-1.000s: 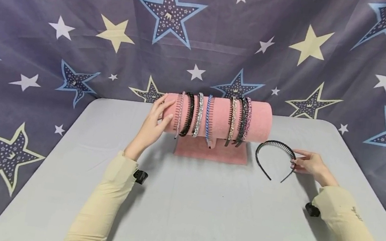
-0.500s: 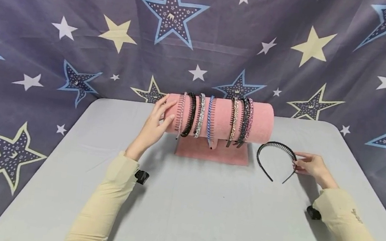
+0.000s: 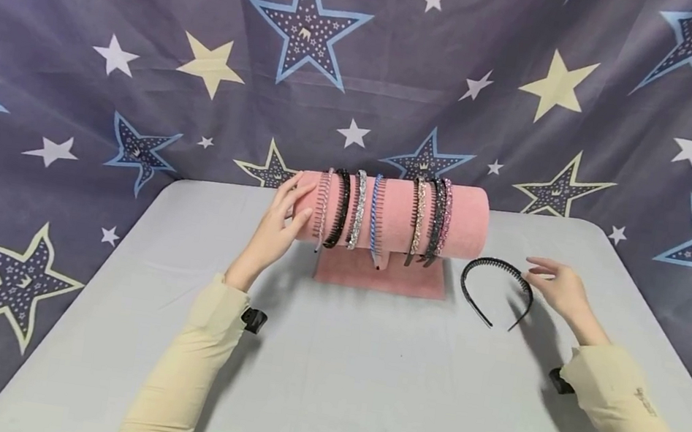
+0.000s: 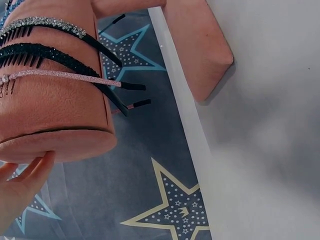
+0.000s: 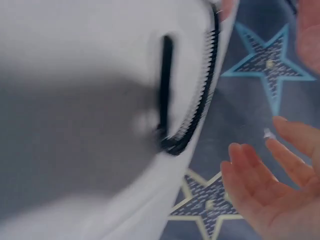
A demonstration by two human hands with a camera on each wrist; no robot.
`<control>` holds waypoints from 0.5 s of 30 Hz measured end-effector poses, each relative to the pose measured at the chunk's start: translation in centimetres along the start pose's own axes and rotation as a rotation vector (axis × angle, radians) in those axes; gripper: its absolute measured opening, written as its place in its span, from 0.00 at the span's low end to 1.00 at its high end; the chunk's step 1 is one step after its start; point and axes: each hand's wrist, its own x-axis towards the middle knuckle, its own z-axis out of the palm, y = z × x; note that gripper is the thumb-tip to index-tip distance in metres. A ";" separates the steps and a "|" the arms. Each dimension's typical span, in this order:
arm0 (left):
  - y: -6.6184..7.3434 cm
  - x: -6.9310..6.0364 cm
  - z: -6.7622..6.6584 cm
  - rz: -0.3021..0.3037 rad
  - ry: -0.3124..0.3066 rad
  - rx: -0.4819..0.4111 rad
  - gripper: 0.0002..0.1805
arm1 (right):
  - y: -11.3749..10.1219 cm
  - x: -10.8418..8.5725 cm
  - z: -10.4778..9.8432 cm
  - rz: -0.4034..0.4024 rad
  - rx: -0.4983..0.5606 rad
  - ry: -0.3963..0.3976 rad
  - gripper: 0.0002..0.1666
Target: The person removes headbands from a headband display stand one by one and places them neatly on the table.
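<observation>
Now, on the pale table (image 3: 400, 401), the pink roll (image 3: 399, 212) is touched at its end by the spread fingers of the left hand (image 3: 274, 228). From the right hand (image 3: 561, 289), which is apart with fingers parted, the black headband (image 3: 492, 261) has just been released, so its setting-down seems finished; it is left just inward of that hand, arch pointed forward, long axis roughly front to back.

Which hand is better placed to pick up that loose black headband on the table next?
Probably the right hand: it hovers open right beside the black headband. The left hand touches the opposite end of the pink stand, so it would have to reach across.
</observation>
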 end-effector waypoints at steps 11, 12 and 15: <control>0.0 0.0 0.1 -0.011 0.005 -0.008 0.21 | -6.0 -0.8 0.2 -0.146 0.205 0.208 0.19; 0.0 0.0 0.1 -0.011 0.004 -0.008 0.21 | -6.5 -0.9 0.2 -0.162 0.212 0.215 0.19; 0.1 0.0 0.0 -0.013 0.005 -0.008 0.21 | -8.1 -1.1 0.1 -0.204 0.203 0.232 0.18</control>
